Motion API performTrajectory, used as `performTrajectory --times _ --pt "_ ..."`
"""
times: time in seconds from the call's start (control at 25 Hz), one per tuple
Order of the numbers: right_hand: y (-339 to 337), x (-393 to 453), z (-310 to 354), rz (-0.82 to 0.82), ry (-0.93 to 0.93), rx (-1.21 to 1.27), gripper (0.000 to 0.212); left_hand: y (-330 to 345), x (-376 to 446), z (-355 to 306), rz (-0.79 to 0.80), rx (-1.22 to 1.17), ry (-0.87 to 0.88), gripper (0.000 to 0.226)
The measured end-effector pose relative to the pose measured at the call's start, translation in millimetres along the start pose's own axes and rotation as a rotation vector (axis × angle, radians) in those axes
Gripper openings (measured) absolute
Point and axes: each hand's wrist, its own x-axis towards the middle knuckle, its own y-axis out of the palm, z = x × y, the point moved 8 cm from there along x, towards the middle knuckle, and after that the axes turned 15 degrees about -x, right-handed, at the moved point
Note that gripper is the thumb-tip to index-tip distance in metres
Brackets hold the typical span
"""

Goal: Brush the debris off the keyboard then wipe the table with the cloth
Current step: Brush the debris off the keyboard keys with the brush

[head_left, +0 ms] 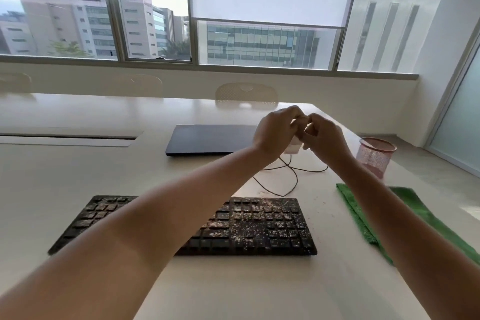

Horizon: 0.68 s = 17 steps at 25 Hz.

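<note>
The flat black keyboard (233,223), speckled with pale crumb debris (244,228), lay nearest me on the pale table (65,176), a folded green cloth (363,218) to its right. Beyond the keyboard my left hand (275,135) and right hand (324,140) met with curled fingers around something small and white (292,148); I couldn't tell what.

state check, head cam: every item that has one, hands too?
Black flat keyboard: speckled with pale debris, unbrushed.
Green microfibre cloth: lying folded on table, untouched.
Dark slim laptop: lid closed.
Pink mesh cup: upright.
Left hand: raised, fingers curled.
Right hand: raised, fingers curled; held item unclear.
</note>
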Motion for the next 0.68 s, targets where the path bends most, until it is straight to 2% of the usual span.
performTrajectory --times 0.2,0.32,0.4,0.48,0.6,0.68 --pt "55 -22 100 0.061 0.048 0.047 0.009 -106 -35 24 0.101 0.091 -0.033 0.019" --pt "84 -36 137 0.069 0.116 0.178 0.007 -196 -66 68 0.021 0.043 -0.154 0.031" --pt "102 -46 154 0.1 0.191 0.331 0.011 -264 -104 113 -0.123 0.063 -0.278 0.033" --pt "121 -55 172 0.144 0.267 0.486 0.017 -320 -151 162 -0.231 0.21 -0.452 0.036" --pt "154 -62 210 0.233 0.284 0.557 0.023 -358 -221 225 -0.157 0.367 -0.798 0.044" --pt "176 -65 238 0.307 0.268 0.564 0.023 -356 -246 251 -0.027 0.429 -0.907 0.047"
